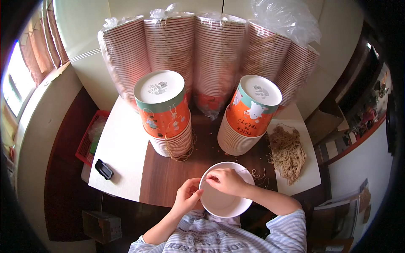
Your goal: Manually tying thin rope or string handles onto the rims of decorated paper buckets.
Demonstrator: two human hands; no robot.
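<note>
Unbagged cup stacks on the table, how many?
2: left stack and right stack, both beyond the held cup, the right one nearer the string pile. More could be hidden behind.

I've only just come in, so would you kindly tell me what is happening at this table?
A person is handling a white bucket at the table's near edge. The left hand holds its left rim; the right hand reaches over the opening, fingertips near that same side. Behind stand two stacks of upside-down orange buckets, with bagged stacks at the back and tangled tan cord on the right.
</note>
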